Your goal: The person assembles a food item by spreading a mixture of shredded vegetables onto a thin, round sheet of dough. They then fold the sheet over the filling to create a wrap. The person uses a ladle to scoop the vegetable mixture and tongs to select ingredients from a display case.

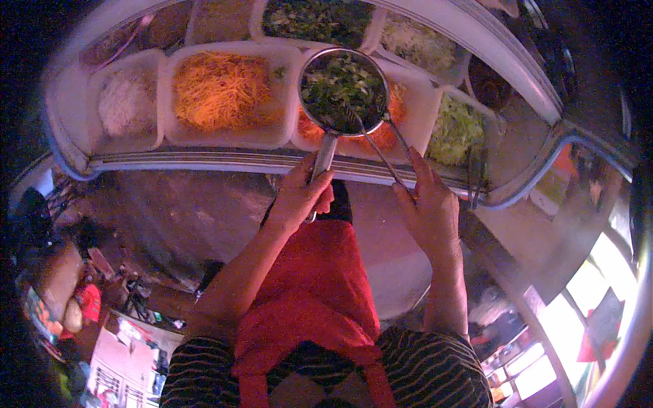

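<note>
My left hand (pixel 297 195) is closed round the handle of a round, long-handled steel pan (pixel 328 151). Chopped leafy greens (pixel 333 81) with paler bits lie in the pan. It is held over a container of shredded orange vegetable (pixel 403 109), covering part of it. In my right hand (pixel 433 200) is a pair of metal tongs (pixel 382 155), its arms spread apart. One tip is over the greens inside the pan; the other is near the right side of the rim. Whether the tongs grip any greens, I cannot tell.
Left of the pan stand tubs of shredded carrot (pixel 221 92) and a whitish shredded food (pixel 127 102). Behind is a tub of chopped greens (pixel 318 20); right, a tub of pale green shreds (pixel 457 129). The counter's metal front edge (pixel 224 163) runs below them.
</note>
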A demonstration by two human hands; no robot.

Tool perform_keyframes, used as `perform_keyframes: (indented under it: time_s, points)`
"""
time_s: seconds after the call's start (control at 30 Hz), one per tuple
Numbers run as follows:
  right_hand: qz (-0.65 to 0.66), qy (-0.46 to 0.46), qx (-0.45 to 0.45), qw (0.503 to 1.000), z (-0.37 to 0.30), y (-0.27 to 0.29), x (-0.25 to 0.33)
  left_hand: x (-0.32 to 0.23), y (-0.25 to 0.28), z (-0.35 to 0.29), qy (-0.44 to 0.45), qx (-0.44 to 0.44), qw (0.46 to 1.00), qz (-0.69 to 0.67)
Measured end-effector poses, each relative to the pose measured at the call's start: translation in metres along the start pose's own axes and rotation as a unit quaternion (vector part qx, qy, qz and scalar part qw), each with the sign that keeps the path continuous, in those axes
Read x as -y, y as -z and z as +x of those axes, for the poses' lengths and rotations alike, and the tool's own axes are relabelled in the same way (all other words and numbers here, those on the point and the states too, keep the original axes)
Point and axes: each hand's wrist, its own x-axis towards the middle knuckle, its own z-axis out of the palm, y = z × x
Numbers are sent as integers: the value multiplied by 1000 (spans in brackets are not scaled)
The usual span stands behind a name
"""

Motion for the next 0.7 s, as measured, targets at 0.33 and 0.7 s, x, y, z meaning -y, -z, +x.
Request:
perform_keyframes:
  time_s: [0.33, 0.7]
  points:
    - [233, -209, -32, 949, -22, -96, -144, 12, -2, -15, 20, -101, 992, 77]
    - [175, -136, -20, 975, 9, -98, -155, 21, -24, -17, 31, -117, 976, 181]
